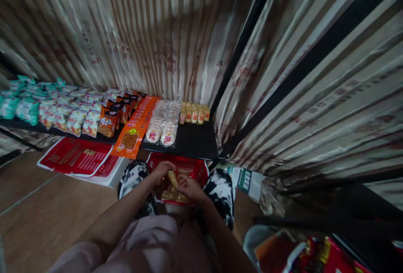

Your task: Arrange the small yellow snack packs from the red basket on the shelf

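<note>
My right hand grips the lower end of a slim yellowish packet, just below centre frame; my left hand curls at its upper end, though I cannot tell whether it grips. Beneath both, more yellowish packets lie in a red basket between my knees. Beyond, across centre and left, the black bench carries small yellow packs, white round packs, an orange bag overhanging the edge, and, at far left, teal bags.
</note>
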Available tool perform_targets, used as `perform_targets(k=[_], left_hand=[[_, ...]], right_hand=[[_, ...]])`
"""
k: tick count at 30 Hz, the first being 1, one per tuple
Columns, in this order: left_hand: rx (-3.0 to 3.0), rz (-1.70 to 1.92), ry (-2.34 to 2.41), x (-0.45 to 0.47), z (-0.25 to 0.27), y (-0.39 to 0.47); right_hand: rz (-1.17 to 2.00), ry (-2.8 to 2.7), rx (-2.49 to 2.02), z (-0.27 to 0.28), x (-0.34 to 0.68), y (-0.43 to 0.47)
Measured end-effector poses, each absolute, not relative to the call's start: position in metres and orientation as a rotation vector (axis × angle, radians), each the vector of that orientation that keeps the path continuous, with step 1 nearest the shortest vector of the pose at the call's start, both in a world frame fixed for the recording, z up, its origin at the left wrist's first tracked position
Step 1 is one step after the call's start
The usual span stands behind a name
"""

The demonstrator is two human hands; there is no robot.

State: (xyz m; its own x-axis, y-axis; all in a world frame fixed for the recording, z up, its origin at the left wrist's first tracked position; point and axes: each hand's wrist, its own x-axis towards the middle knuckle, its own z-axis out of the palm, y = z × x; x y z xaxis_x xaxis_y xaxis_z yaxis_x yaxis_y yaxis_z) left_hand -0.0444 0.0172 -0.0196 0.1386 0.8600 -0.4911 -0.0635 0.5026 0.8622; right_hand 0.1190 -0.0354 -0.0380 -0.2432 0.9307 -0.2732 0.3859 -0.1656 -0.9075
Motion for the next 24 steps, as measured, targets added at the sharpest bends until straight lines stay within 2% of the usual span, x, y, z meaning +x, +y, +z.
perform_targets(k=[6,13,24], left_hand=[[0.964,0.744,1.211,-0.033,-0.010,0.027],[0.999,0.821,1.168,-0.019,0.004,0.038],[1.003,1.019,1.192,-0.009,0.010,0.047]], right_hand=[[1.489,-1.570,-1.439,-0.036,0.118,-0.036],[1.394,-1.499,-1.499,-0.027,0.119,-0.030],[0.996,-1.455,-1.691,-0.008,0.126,-0.012]])
